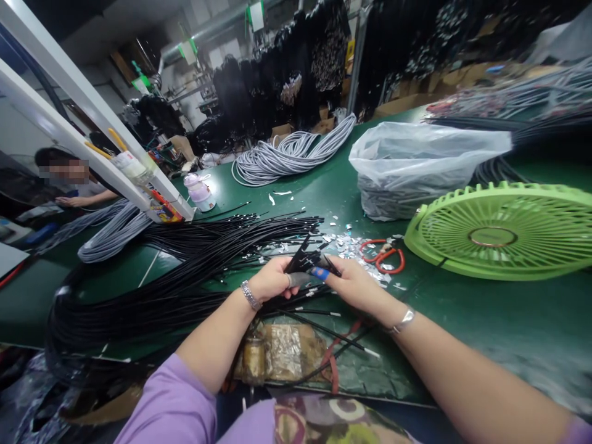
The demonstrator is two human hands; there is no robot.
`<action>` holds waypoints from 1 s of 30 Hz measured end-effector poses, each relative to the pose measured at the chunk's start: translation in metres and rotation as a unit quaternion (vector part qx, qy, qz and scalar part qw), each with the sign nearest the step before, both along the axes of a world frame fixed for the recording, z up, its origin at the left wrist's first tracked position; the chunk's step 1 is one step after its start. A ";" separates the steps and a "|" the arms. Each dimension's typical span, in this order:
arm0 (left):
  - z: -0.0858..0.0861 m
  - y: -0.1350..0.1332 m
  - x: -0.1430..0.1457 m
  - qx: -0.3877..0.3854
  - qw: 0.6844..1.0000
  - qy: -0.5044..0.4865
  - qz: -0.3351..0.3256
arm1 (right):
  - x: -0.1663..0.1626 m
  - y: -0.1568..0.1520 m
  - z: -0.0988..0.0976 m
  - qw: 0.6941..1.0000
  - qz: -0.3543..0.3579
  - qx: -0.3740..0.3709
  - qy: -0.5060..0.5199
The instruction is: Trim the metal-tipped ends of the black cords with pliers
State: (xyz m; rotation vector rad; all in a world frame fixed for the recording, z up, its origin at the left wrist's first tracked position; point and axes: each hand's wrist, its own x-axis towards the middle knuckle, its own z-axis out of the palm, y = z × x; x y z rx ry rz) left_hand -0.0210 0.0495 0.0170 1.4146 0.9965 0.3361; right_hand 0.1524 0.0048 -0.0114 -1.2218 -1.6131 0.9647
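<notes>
Between my two hands is a small bunch of black cables (305,258), their ends pointing up and away from me. My left hand (274,279) is closed around the bunch from the left, with grey tape or a covering at the thumb. My right hand (349,280) pinches black cable ends from the right; blue tape wraps one of its fingertips. A large bundle of black cables (152,314) curves in from the left and lies under and behind my hands. Red-handled scissors (391,259) rest just beyond my right hand, beside scattered silvery scraps (345,245).
A green fan (499,231) stands at the right, with a clear plastic bag (425,166) behind it. Coiled grey cables (296,151) and a lilac cup (198,191) sit farther back. A taped block (287,351) is at the near edge. Another person (69,176) works at the left.
</notes>
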 end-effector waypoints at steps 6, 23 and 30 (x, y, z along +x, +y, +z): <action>-0.002 0.007 -0.006 -0.017 0.998 -0.050 0.014 | 0.024 0.009 0.004 0.942 -0.164 -0.114 0.269; -0.007 0.002 -0.001 -0.013 0.999 0.016 -0.044 | 0.007 -0.001 0.008 0.972 -0.023 -0.177 0.153; -0.011 -0.001 0.000 0.011 0.999 0.037 -0.025 | 0.013 0.004 0.004 0.993 -0.006 -0.100 0.065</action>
